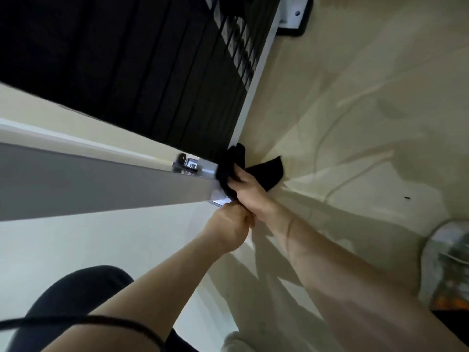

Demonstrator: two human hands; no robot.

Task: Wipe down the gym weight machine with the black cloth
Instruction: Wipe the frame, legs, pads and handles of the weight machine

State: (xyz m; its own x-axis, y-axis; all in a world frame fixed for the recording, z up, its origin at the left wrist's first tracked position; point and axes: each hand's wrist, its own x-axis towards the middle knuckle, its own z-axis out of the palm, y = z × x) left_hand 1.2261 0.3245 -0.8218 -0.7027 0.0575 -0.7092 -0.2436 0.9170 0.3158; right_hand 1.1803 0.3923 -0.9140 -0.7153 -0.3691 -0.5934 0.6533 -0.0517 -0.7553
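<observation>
Head view, looking steeply down the gym weight machine.

Machine: the black weight stack (127, 72) fills the upper left. A white upright post (256, 80) runs along its right side. A grey frame beam (101, 181) runs in from the left edge and ends near the middle of the frame, where a small metal fitting (186, 163) sits on top.

Black cloth (269, 174): bunched over the end of the grey beam, where the beam meets the foot of the white post. One corner hangs free to the right over the cream floor (355, 123).

Right hand (247, 185): fingers curled into the cloth, gripping it against the beam end.

Left hand (229, 226): just below the right wrist and touching it, at the beam's lower corner. Fingers curled; whether they hold anything cannot be told.

Other: a black cord (76, 321) crosses the left forearm. A blurred clear object (449, 262) lies at the right edge.
</observation>
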